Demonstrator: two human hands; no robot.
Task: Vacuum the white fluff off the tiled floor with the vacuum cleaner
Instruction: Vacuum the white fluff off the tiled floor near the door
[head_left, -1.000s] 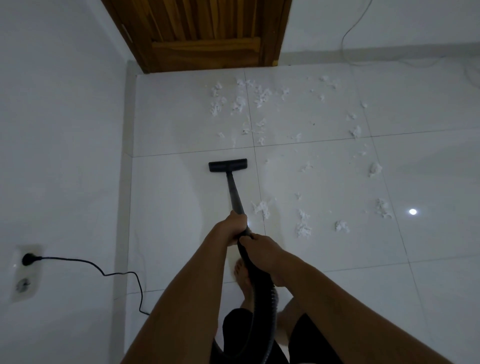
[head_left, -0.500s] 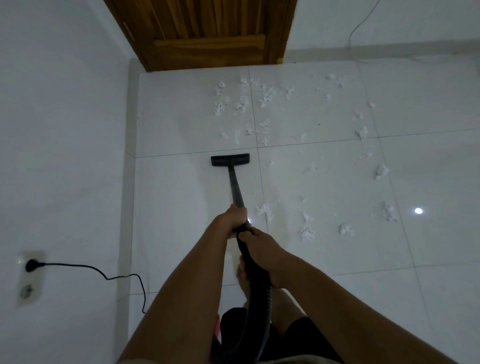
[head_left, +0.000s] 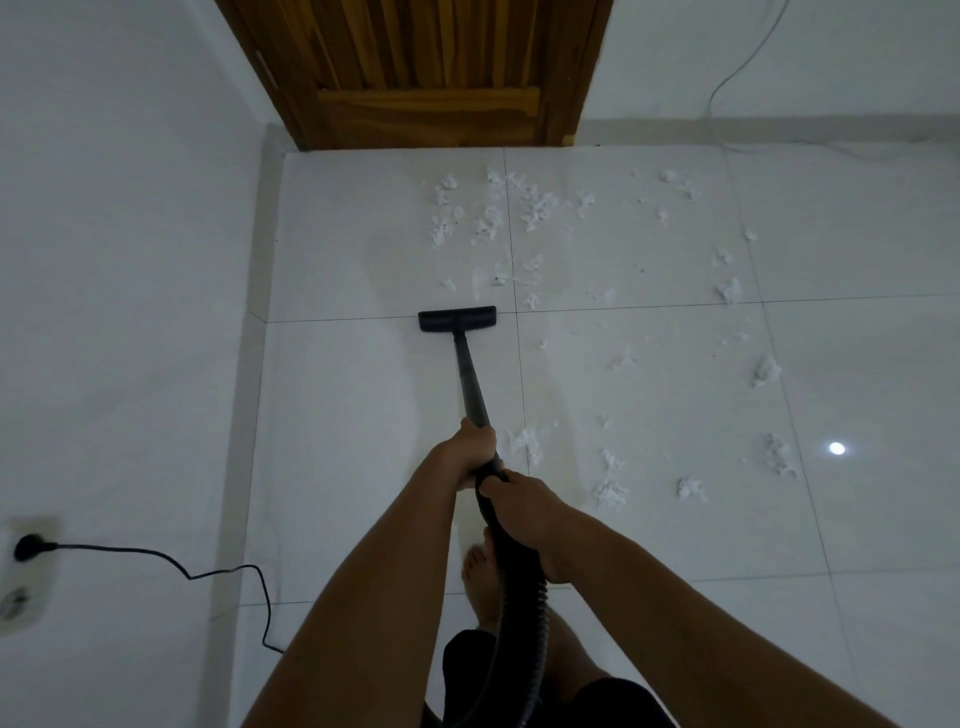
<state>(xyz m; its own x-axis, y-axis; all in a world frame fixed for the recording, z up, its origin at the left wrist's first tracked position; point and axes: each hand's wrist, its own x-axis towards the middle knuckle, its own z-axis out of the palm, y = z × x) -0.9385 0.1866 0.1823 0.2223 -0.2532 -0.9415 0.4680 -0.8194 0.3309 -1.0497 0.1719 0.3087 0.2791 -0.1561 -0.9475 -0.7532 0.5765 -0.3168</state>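
Observation:
The black vacuum floor head lies flat on the white tiled floor, right on a tile seam. Its black wand runs back to my hands. My left hand grips the wand higher up; my right hand grips the handle where the ribbed hose begins. White fluff lies thick just beyond the head, towards the door. More fluff clumps lie scattered to the right of the wand.
A wooden door closes the far wall. The white wall on the left carries a socket with a black plug, and its cord trails down to the floor. A thin cable hangs on the far wall. My bare foot stands under the hose.
The floor head has slid forward, away from me, up to the tile seam and closer to the fluff by the door. Both hands keep their grip.

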